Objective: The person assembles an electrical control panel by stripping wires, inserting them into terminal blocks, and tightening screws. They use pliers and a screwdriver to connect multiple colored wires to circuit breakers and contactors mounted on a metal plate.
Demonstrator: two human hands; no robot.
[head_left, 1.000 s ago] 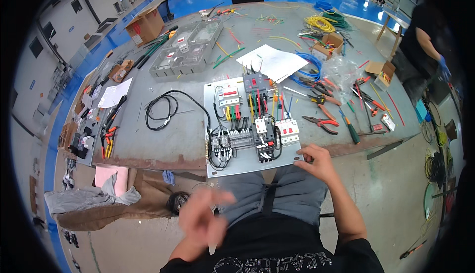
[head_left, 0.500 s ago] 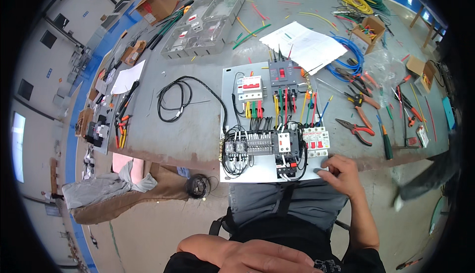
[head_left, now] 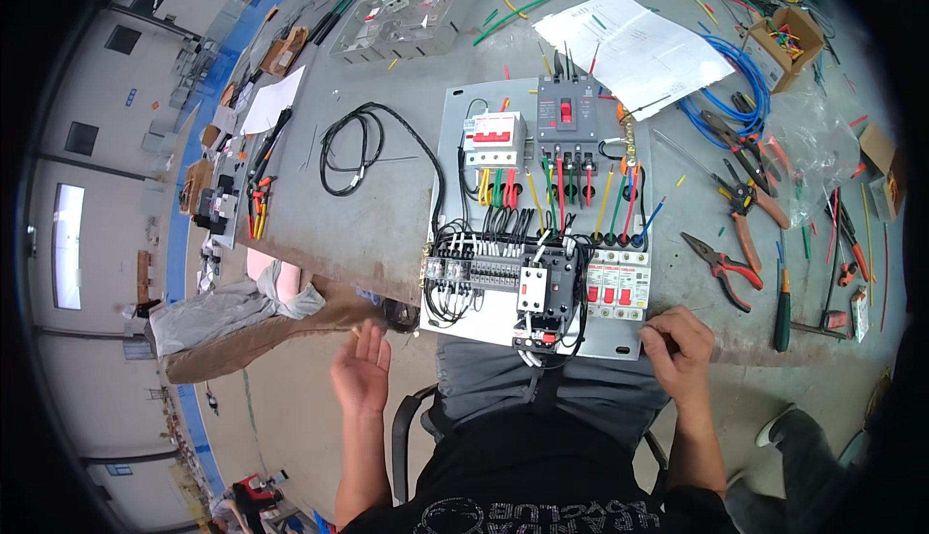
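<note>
A metal mounting plate (head_left: pixel 608 337) lies at the table's near edge, covered with wired electrical parts. It carries a large grey circuit breaker (head_left: pixel 569 116), a white breaker with red switches (head_left: pixel 494 139) and a row of small breakers (head_left: pixel 617 284). Along its lower part sit a terminal block (head_left: pixel 494 274) and a contactor (head_left: pixel 548 287) with black wires. My right hand (head_left: pixel 681 348) rests beside the plate's near right corner, fingers curled in with nothing visible in them. Off the table edge to the left, my left hand (head_left: pixel 361 371) is palm up, fingers stretched out, holding nothing.
Right of the plate lie red-handled pliers (head_left: pixel 721 271), wire cutters (head_left: pixel 743 200) and a green-handled screwdriver (head_left: pixel 782 311). Paper sheets (head_left: pixel 634 45), a blue wire coil (head_left: pixel 750 79) and a small carton (head_left: pixel 789 55) are farther back. A black cable coil (head_left: pixel 350 152) lies left.
My left hand has swung from close to my body out to the left, now palm up. The right hand stays by the plate's corner. The view has shifted, making the plate appear larger.
</note>
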